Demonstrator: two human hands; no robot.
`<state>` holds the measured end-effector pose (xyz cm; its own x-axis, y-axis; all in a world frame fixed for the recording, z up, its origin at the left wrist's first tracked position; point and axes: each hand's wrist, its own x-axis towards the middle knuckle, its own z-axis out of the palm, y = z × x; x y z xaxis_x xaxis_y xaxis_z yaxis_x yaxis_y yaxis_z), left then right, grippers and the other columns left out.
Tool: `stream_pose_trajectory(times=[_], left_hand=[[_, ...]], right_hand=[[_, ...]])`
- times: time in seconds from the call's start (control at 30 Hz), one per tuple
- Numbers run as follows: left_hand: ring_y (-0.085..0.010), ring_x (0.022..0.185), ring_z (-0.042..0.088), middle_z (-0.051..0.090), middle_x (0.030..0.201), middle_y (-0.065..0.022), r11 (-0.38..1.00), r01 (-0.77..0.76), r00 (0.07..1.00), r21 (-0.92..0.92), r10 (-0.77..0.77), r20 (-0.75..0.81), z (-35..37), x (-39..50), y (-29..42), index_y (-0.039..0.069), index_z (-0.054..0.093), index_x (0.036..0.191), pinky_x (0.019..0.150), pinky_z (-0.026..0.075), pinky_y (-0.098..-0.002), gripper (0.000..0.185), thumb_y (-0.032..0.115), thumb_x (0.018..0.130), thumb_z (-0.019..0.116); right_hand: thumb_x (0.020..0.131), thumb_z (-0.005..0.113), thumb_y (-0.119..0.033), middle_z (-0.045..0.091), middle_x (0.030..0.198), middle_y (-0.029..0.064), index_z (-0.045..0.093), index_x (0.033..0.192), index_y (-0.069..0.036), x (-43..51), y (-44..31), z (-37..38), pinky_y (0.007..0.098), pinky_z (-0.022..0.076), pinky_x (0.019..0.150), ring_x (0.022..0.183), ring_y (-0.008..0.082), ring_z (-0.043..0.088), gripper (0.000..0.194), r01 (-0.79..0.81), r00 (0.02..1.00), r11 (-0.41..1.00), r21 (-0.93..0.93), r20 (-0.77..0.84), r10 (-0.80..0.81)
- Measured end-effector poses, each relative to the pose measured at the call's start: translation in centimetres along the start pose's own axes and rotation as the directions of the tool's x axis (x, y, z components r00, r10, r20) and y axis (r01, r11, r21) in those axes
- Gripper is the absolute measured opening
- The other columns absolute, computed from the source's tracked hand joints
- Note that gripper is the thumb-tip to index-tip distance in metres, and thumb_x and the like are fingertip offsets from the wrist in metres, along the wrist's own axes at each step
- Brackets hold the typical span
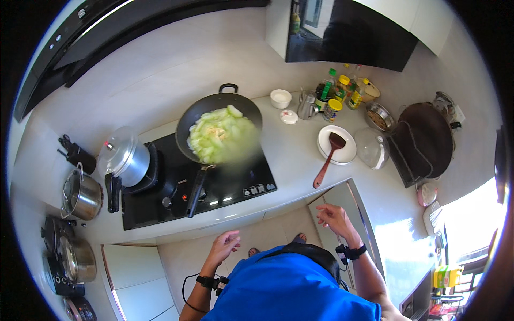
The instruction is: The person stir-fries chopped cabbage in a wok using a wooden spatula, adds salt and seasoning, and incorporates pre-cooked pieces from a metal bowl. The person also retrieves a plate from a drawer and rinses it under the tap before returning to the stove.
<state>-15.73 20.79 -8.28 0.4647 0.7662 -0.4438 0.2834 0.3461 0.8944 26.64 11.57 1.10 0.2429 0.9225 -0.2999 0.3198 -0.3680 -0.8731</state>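
Note:
My left hand (225, 246) hovers before the counter's front edge, below the wok's handle, fingers loosely curled around nothing. To the right, my right hand (334, 218) is also empty, its fingers bent and partly apart near the cabinet front. A dark wok (249, 103) on the black cooktop (225, 188) holds pale green sliced vegetable (219, 128) with a lighter heap at its middle. A blurred patch, perhaps steam, veils the wok's lower right. A brown spatula (330, 156) rests across a white plate (350, 154) on the counter, above my right hand.
A pressure cooker (130, 160) stands on the left of the cooktop, with a steel pot (86, 196) beside it. Behind the plate are a white bowl (280, 98), a metal pitcher (308, 106) and several bottles. A glass lid (371, 148) and a dark round pan (429, 140) lie farther right.

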Motion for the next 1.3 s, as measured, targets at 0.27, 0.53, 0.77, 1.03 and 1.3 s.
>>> stream_pose_trajectory(times=[0.27, 0.53, 0.77, 1.03, 1.3], left_hand=[[-0.0197, 0.093, 0.072, 0.073, 0.11, -0.0133, 0.995, 0.057, 0.998, -0.085, -0.056, 0.014, 5.6, 3.4, 5.4, 0.004, 0.062, 0.136, 0.078, 0.059, -0.032, 0.037, 0.02, 0.103, 0.066], [-0.0173, 0.093, 0.07, 0.071, 0.108, -0.0108, 0.968, -0.171, 0.975, -0.184, 0.194, 0.112, 15.4, 10.6, 18.4, 0.002, 0.06, 0.136, 0.081, 0.058, -0.0323, 0.036, 0.018, 0.104, 0.063], [-0.0204, 0.093, 0.072, 0.071, 0.111, -0.0173, 0.693, -0.296, 0.943, 0.658, 0.322, 0.085, 23.3, 19.7, 21.2, -0.004, 0.053, 0.143, 0.078, 0.059, -0.0327, 0.055, 0.025, 0.1, 0.071], [-0.021, 0.088, 0.072, 0.073, 0.105, -0.0149, 0.98, -0.009, 0.971, 0.199, -0.039, 0.234, 28.9, 20.4, 23.6, -0.008, 0.059, 0.13, 0.076, 0.059, -0.0324, 0.035, 0.015, 0.103, 0.064], [-0.0162, 0.084, 0.07, 0.071, 0.095, -0.0073, 0.982, -0.061, 0.916, 0.179, -0.017, 0.401, 32.1, 22.1, 30.5, 0.003, 0.066, 0.114, 0.077, 0.058, -0.0317, 0.019, 0.019, 0.104, 0.064]], right_hand=[[0.099, 0.066, -0.02, 0.073, 0.086, 0.0101, 0.069, 0.124, 0.0, 1.6, 2.1, -5.0, 0.0304, 0.0587, 0.066, 0.078, 0.0146, 0.073, 0.032, 0.037, 0.999, 0.997, 0.061, -0.009, -0.036], [0.099, 0.065, -0.018, 0.074, 0.086, 0.0094, 0.068, 0.123, 0.003, 2.7, 5.1, -11.5, 0.0298, 0.0584, 0.068, 0.079, 0.0151, 0.073, 0.032, 0.002, 0.999, 0.988, 0.154, 0.036, -0.007], [0.102, 0.067, -0.029, 0.074, 0.106, 0.0133, 0.058, 0.141, 0.003, 8.2, 6.6, -13.6, 0.0304, 0.0592, 0.081, 0.095, 0.0194, 0.073, 0.051, -0.148, 0.955, 0.912, 0.383, 0.295, 0.031], [0.104, 0.064, -0.037, 0.069, 0.128, 0.0136, 0.055, 0.143, -0.001, 11.7, 5.6, -13.3, 0.0376, 0.054, 0.099, 0.113, 0.0237, 0.068, 0.053, -0.253, 0.91, 0.668, 0.7, 0.406, -0.082], [0.104, 0.062, -0.015, 0.072, 0.114, 0.0174, 0.055, 0.134, 0.006, 7.9, 6.1, -20.9, 0.0376, 0.0549, 0.092, 0.105, 0.0277, 0.072, 0.037, -0.235, 0.931, 0.462, 0.855, 0.335, -0.147]])
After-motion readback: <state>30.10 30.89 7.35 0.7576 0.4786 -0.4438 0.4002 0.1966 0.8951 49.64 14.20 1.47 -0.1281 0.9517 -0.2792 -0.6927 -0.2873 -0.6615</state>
